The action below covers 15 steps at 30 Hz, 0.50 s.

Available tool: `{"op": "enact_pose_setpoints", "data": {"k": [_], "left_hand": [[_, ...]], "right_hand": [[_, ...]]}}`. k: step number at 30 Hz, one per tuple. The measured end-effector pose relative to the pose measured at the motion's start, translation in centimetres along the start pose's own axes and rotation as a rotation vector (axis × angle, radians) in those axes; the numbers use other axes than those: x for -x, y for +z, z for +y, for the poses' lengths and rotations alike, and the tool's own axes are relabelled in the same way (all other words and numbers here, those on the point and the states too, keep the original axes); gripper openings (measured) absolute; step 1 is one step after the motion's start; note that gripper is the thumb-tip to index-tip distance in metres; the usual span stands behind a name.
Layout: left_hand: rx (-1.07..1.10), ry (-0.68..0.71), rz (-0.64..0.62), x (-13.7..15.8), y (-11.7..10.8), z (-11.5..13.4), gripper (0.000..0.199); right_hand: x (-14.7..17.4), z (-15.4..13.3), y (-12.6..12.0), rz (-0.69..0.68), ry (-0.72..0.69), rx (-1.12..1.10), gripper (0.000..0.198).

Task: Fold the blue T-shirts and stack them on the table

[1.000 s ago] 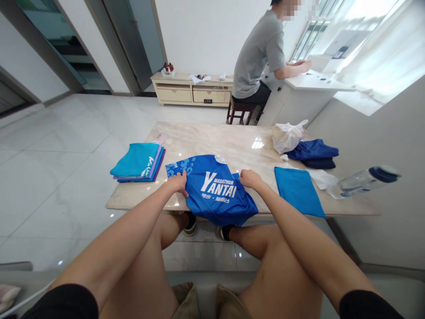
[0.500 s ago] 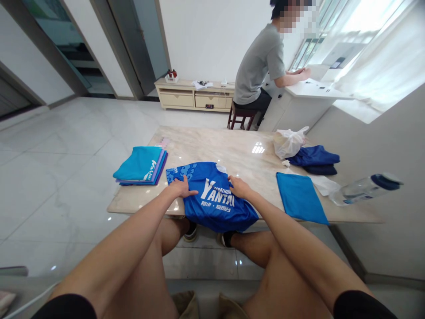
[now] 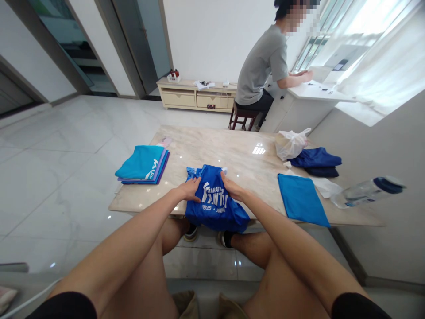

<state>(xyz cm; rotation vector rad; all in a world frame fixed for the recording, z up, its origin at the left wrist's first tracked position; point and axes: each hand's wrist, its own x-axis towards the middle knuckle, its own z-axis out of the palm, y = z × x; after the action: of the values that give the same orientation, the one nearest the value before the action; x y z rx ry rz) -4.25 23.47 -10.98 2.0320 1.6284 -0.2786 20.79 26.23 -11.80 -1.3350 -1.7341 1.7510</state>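
A blue T-shirt [image 3: 212, 208] printed with white "MARATHON" lettering and Chinese characters lies on the marble-topped table, bunched inward, its lower part hanging over the front edge. My left hand [image 3: 191, 190] holds its left side, the thumb lying over the cloth. On the right side, near the top edge, my right hand [image 3: 232, 188] grips the fabric. Some fingertips are hidden by the cloth. To the left sits a folded stack of blue and purple garments [image 3: 142, 161]. A flat folded teal-blue cloth [image 3: 303, 199] rests to the right.
The marble table [image 3: 199, 141] spans the front. At its right end are a white plastic bag [image 3: 290, 144], dark blue clothes [image 3: 315, 158], tissue paper [image 3: 327, 187] and a clear water bottle [image 3: 365, 192]. Beyond, a person in grey [image 3: 262, 66] sits on a stool by a white counter.
Both hands have moved closer together, drawing the T-shirt's sides inward. The shirt is now narrower, with its lettering creased. The left hand shifted right.
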Motion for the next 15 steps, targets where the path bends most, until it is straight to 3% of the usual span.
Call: {"op": "enact_pose_setpoints", "data": {"k": [3,7,12,15], "left_hand": [[0.0,0.024,0.012,-0.2,-0.1,0.5,0.123],[-0.013,-0.036,0.028,-0.4,-0.5,0.3,0.109],[-0.016,-0.084,0.051,-0.5,-0.3,-0.4,0.096],[-0.018,-0.108,0.058,-0.6,-0.1,-0.7,0.092]], "right_hand": [[0.1,-0.2,0.5,-0.014,0.113,-0.332,0.059],[-0.2,-0.3,-0.6,0.096,0.1,-0.398,0.023],[-0.4,-1.4,-4.4,0.403,0.046,-0.293,0.024],[0.1,-2.0,-6.1,0.568,-0.074,-0.196,0.043]]}}
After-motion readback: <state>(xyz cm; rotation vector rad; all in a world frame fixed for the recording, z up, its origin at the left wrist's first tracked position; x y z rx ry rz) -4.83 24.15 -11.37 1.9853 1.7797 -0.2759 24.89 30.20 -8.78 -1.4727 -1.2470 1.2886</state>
